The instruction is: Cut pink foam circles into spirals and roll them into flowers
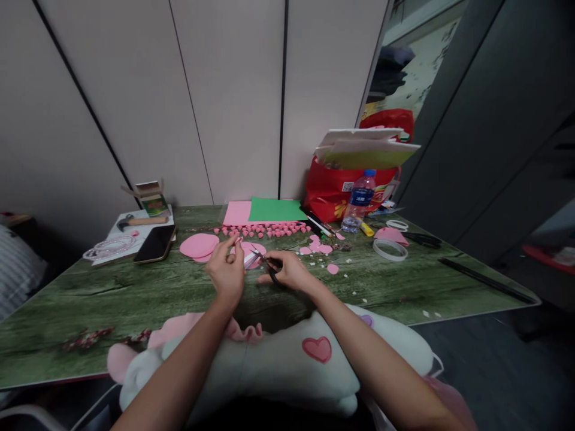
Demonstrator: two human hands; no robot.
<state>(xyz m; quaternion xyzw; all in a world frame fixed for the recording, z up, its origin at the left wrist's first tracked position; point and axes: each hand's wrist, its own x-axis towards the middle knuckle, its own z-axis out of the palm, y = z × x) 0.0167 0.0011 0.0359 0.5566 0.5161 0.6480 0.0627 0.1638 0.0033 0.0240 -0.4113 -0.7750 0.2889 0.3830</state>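
My right hand (291, 272) grips a small pair of scissors (272, 275) by the dark handles, its slim blades pointing left and slightly apart. Close by, my left hand (224, 270) pinches a small pink paper piece (238, 240) between its fingertips, just left of the blade tips; the fingers partly hide it. Under the blades lies a pink paper round (257, 248), and larger pink paper circles (198, 246) are stacked left of my left hand. Rows of small pink rolled paper roses (269, 229) sit behind both hands. Pink scraps (316, 246) are scattered right of them.
A phone (155, 243), hammer (144, 221) and beaded string (110, 246) are on the left. Green paper (276, 209) lies at the back. Rightward are a water bottle (359, 203), red bag (326, 188), tape roll (390, 250) and black scissors (423, 239). A plush cushion (274, 365) rests on my lap.
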